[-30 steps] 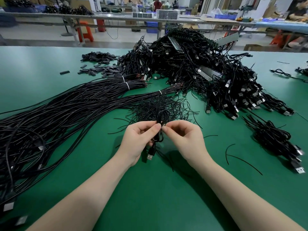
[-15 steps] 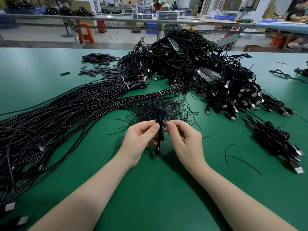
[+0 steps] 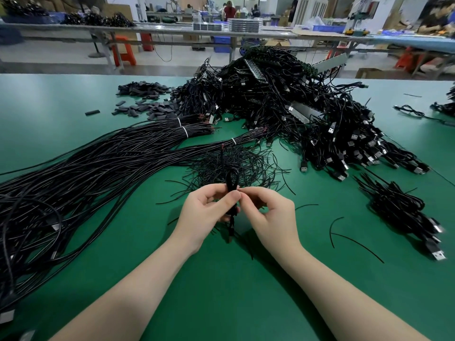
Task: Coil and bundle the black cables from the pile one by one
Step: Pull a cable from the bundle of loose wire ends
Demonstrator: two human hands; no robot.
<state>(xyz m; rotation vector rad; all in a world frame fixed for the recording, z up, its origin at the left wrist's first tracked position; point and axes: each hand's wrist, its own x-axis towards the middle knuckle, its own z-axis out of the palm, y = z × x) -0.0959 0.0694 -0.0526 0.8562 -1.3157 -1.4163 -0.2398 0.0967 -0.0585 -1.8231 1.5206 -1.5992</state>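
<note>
A folded black cable coil (image 3: 232, 179) stands upright between my hands, its loop sticking up above my fingers and its tail hanging below. My left hand (image 3: 205, 214) grips the coil's middle between thumb and fingers. My right hand (image 3: 269, 216) pinches at the same spot from the right; what it pinches is too thin to make out. Long uncoiled black cables (image 3: 81, 183) sweep across the left of the green table (image 3: 234, 291). A big heap of bundled cables with USB plugs (image 3: 302, 119) fills the back.
A tangle of thin black ties (image 3: 236, 163) lies just beyond my hands. A small stack of bundled cables (image 3: 403, 212) sits at the right, with loose ties (image 3: 349, 237) near it. Black sleeve pieces (image 3: 145, 99) are scattered at back left. Other workbenches and people stand beyond the table.
Both hands have drawn closer together on the coil and tightened at its middle. The coil's loop stands straighter and the plug end hangs lower behind my left hand.
</note>
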